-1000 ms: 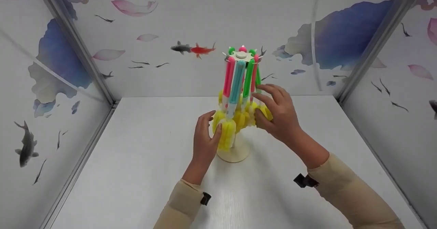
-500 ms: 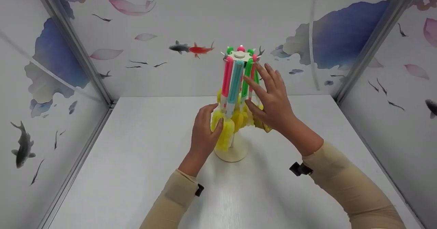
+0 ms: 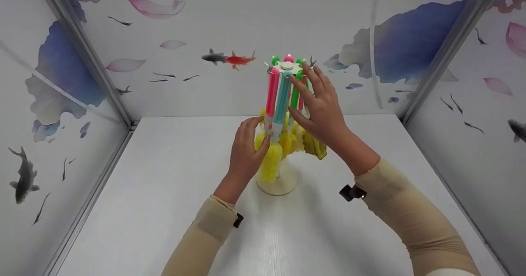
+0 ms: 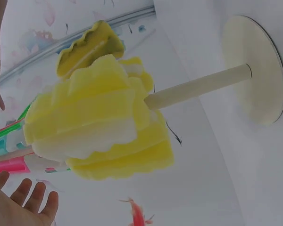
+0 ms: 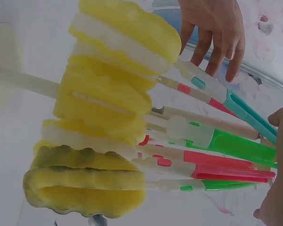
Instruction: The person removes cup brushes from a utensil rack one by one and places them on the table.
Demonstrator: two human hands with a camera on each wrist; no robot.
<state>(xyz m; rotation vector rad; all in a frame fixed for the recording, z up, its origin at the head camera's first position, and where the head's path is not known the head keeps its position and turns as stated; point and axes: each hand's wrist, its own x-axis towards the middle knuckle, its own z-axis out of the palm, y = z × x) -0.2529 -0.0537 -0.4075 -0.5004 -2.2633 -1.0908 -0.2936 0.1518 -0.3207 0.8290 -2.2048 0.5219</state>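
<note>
Several sponge bottle brushes hang by their handles from a cream stand [image 3: 277, 184] with a round base. A teal-handled brush [image 3: 282, 99] faces front, its yellow sponge head [image 3: 271, 165] low down. Beside the lower handles and sponges on the left is my left hand [image 3: 246, 150], fingers loosely bent; in the left wrist view nothing shows gripped between them. My right hand [image 3: 322, 107] reaches along the upper right handles with fairly straight fingers, the fingertips close to the stand's top; whether they touch is unclear. A sponge with dark stains [image 5: 85, 181] hangs on the right side.
The stand is on a white tabletop [image 3: 172, 210]. White panels [image 3: 263, 25] printed with fish and petals enclose it at the back and both sides, joined by metal corner rails [image 3: 88, 52].
My right hand has risen from the right-hand sponges to the tops of the handles, its fingers straightening. My left hand has moved slightly up. The stand remains upright in place.
</note>
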